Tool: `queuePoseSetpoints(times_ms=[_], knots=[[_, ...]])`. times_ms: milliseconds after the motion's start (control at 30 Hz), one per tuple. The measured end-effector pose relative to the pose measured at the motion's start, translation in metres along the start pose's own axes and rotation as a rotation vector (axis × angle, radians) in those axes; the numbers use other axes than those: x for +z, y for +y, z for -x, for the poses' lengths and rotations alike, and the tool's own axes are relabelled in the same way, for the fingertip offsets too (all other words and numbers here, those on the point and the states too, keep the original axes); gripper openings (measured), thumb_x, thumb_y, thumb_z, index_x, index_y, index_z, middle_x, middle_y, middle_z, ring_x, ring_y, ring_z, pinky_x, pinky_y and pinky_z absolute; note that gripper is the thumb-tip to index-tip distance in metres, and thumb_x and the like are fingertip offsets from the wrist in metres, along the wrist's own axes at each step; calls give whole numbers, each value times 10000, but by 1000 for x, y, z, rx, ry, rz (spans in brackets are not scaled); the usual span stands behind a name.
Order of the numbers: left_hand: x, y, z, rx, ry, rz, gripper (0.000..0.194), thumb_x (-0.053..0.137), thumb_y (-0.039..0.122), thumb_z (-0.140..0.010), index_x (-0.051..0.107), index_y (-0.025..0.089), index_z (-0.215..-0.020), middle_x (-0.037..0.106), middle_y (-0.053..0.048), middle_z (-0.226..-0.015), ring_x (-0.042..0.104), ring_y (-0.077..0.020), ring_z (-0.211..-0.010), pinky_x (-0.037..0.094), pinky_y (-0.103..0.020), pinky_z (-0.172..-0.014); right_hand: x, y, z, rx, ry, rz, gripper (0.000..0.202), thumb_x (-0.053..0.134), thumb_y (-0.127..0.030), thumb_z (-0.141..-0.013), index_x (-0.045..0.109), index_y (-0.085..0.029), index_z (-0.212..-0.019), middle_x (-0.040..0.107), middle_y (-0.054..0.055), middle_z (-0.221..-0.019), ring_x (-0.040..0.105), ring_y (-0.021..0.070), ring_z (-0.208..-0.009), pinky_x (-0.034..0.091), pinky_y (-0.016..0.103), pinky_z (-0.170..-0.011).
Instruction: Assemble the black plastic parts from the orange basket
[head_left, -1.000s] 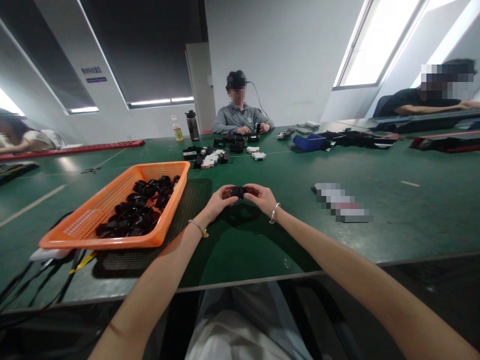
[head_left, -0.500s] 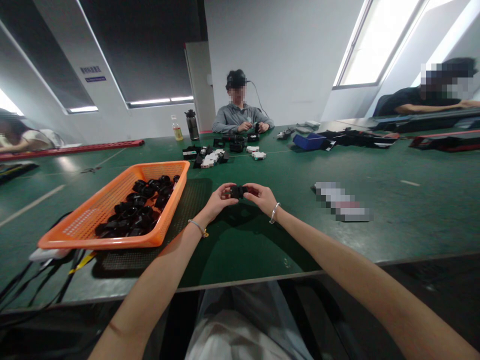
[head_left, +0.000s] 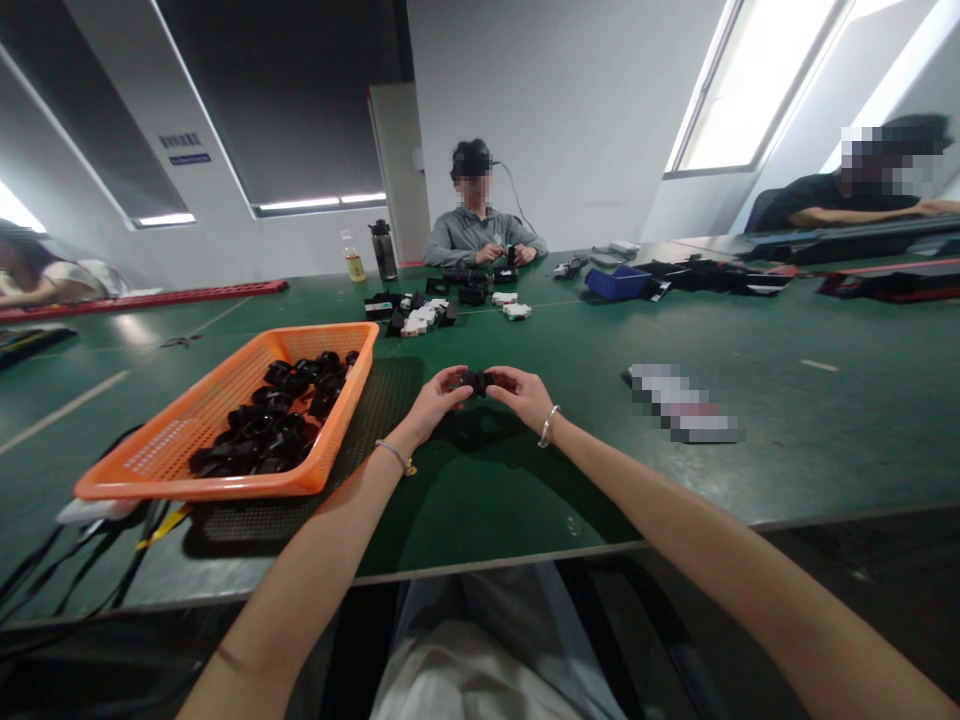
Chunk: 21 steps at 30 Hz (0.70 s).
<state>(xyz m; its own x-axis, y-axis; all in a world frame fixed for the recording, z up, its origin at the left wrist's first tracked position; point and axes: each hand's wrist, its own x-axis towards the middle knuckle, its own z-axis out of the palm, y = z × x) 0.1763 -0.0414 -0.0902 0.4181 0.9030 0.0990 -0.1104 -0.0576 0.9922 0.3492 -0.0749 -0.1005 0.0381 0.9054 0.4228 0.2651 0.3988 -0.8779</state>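
Only the small black part (head_left: 478, 382) seems to have shifted since half a second ago, tipped a little between the fingers, while both hands stay at the centre of the frame. From where I stand, the step in hand looks like turning or adjusting that part (its finer detail is too small and dark to make out), and I'd judge that the next move calls for a steady pinch on both ends. The left hand (head_left: 439, 398) closes thumb and fingertips on one end, its fingers nearly together; the right hand (head_left: 525, 395) does the same at the other end, thumb toward the body. Both forearms reach up from the lower corners and converge, wrists fairly level, so the part sits above the green table (head_left: 465, 510), with shadow beneath. At the left of the frame, near the left forearm, an orange basket (head_left: 225, 488) holds a heap of black pieces (head_left: 262, 425).
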Motion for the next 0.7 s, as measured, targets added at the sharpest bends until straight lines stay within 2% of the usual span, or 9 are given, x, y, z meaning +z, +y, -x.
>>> queuePoseSetpoints(times_ms=[300,567,700], knots=[[0,-1,0,-28,-1,-30,410,728,227,-618,615,144,-1003,624,-33,-874,549,-95,-733,429,-201,-637,-1,1,0,1,13,20,302,643,-353,-658,664,-182,-906,682,45,-821,625,180,-736,507,358,-764],[-1,-3,-1,17,-36,-50,500,735,210,-593,592,164,-1069,605,-48,-977,541,-88,-731,431,-216,-660,-1,1,-1,1,25,17,303,641,-376,-650,670,-183,-883,676,37,-780,611,173,-707,502,346,-738],[-2,-3,0,41,-57,-55,545,743,214,-572,583,177,-1092,604,-34,-953,512,-65,-673,420,-204,-638,-1,0,-1,-8,29,18,305,636,-385,-653,670,-186,-880,673,28,-760,604,167,-683,499,337,-713]])
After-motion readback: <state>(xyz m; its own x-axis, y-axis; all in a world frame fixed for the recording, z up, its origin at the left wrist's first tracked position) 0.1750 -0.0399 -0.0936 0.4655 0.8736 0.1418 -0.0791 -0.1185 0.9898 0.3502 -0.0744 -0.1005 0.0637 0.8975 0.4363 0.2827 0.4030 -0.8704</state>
